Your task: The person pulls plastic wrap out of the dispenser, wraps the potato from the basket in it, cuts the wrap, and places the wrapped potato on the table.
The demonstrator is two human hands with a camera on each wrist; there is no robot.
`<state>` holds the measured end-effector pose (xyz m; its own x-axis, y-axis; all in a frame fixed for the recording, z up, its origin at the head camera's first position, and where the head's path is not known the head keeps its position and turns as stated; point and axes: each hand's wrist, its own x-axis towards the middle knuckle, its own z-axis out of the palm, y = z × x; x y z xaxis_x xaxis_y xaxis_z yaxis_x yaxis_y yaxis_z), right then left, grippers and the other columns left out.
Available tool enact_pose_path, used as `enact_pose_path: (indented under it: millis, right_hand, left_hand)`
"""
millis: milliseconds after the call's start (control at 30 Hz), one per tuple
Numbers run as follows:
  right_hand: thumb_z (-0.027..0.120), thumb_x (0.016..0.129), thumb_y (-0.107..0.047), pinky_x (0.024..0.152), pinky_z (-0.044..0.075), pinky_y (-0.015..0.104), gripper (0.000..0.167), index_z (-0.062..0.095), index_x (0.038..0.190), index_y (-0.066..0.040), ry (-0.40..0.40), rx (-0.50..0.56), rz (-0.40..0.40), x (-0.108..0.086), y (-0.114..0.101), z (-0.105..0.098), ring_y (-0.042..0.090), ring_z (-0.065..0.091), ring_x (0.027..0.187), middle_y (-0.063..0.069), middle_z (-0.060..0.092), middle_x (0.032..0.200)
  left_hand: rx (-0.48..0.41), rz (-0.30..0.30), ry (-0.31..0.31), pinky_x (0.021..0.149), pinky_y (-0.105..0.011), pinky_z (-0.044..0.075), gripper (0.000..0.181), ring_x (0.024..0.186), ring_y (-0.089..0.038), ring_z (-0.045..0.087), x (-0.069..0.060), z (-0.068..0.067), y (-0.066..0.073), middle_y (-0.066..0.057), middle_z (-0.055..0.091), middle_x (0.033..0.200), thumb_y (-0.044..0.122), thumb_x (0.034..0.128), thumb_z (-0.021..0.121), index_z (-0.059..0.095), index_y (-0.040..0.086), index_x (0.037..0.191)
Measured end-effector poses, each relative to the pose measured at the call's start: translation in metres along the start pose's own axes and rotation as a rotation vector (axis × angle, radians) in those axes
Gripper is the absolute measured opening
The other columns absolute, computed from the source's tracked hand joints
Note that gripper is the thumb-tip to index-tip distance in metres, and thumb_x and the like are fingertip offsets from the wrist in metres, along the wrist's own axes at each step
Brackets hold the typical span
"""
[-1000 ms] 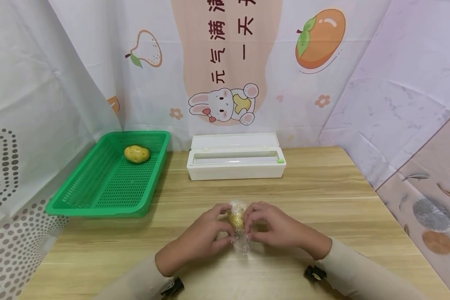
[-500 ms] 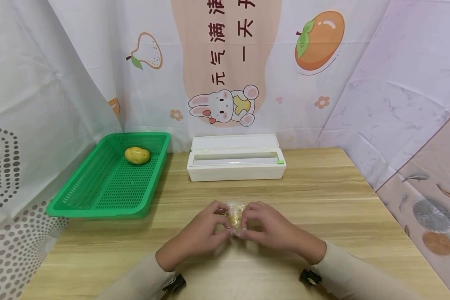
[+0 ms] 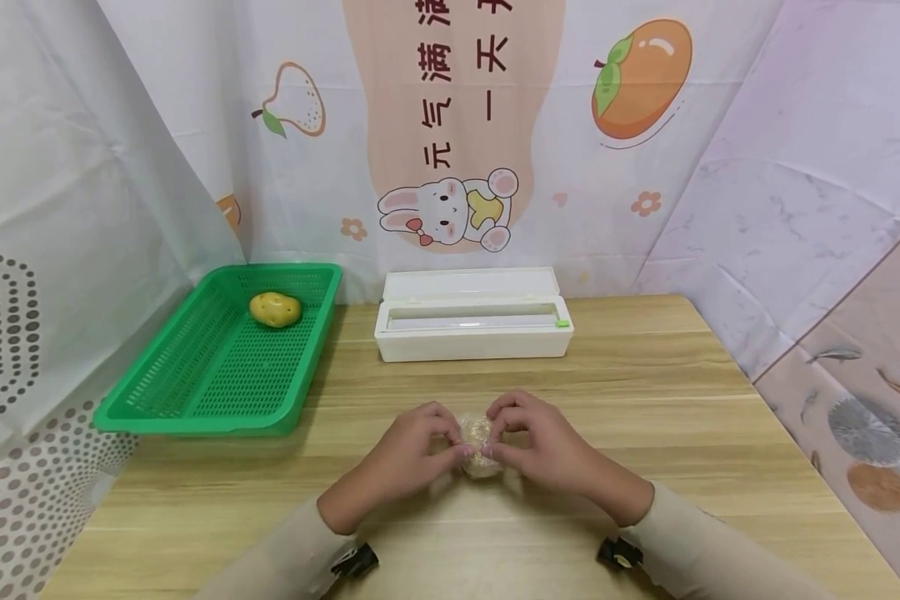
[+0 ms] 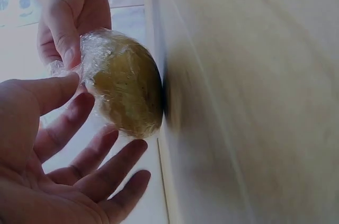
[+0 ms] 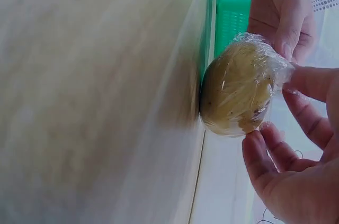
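A potato point(image 4: 124, 94) covered in clear plastic wrap point(image 5: 259, 57) rests on the table between both hands. My left hand point(image 3: 408, 458) pinches gathered wrap at the potato's top between thumb and forefinger, its other fingers spread beside the potato in the left wrist view. From the opposite side my right hand point(image 3: 543, 446) pinches the wrap too, with thumb and fingers close to the left thumb. Some of its fingertips touch the potato's side in the right wrist view. Seen from the head, the hands hide part of the wrapped potato.
A green plastic basket point(image 3: 292, 392) stands at the left, with a bare potato point(image 3: 275, 309) inside. Towards the back is a white cling film box point(image 3: 472, 344), its lid raised. Printed cloth point(image 3: 615, 233) hangs behind and beside the wooden table point(image 3: 645, 375).
The loose wrap that stuck out towards the person has been folded up onto the potato. Both thumbs have moved up and inward, closer together over it.
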<state>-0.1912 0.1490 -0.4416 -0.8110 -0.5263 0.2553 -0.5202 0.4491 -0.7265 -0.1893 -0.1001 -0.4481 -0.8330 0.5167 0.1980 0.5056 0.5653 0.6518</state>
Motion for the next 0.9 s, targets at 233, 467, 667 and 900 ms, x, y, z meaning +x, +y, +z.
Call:
enact_pose_path:
  millis: [233,467,667,900]
  right_hand:
    - [0.086,0.087,-0.017,0.09,0.061,0.035,0.021,0.066,0.084,-0.024,0.025,0.166,0.111,0.001,0.004,0.002,0.019,0.066,0.106,0.001,0.065,0.112]
    - [0.083,0.09,-0.02,0.091,0.059,0.032,0.027,0.062,0.106,-0.017,0.036,0.213,0.202,0.002,0.006,0.003,0.02,0.069,0.107,0.001,0.064,0.108]
    - [0.077,0.092,-0.012,0.09,0.059,0.032,0.028,0.058,0.113,-0.011,0.04,0.239,0.224,0.007,0.005,0.004,0.021,0.067,0.107,0.005,0.064,0.111]
    - [0.077,0.09,-0.007,0.089,0.058,0.031,0.03,0.057,0.113,-0.008,0.09,0.28,0.27,0.013,0.012,0.006,0.022,0.066,0.102,0.009,0.066,0.111]
  left_hand:
    - [-0.131,-0.136,0.047,0.087,-0.036,0.058,0.017,0.095,-0.014,0.065,0.005,0.003,-0.002,0.011,0.064,0.094,0.031,0.0899,0.083,0.067,0.027,0.084]
    - [-0.254,-0.195,0.071,0.091,-0.035,0.059,0.025,0.101,-0.016,0.069,0.011,0.005,-0.006,0.004,0.068,0.105,0.034,0.0862,0.086,0.07,0.02,0.099]
    - [-0.41,-0.269,0.043,0.09,-0.031,0.06,0.055,0.108,-0.019,0.072,0.015,0.003,-0.01,-0.004,0.07,0.124,0.033,0.0827,0.089,0.068,0.011,0.128]
    - [-0.523,-0.31,0.027,0.091,-0.031,0.059,0.045,0.107,-0.021,0.071,0.022,0.004,-0.02,-0.006,0.075,0.118,0.023,0.0811,0.09,0.074,0.006,0.12]
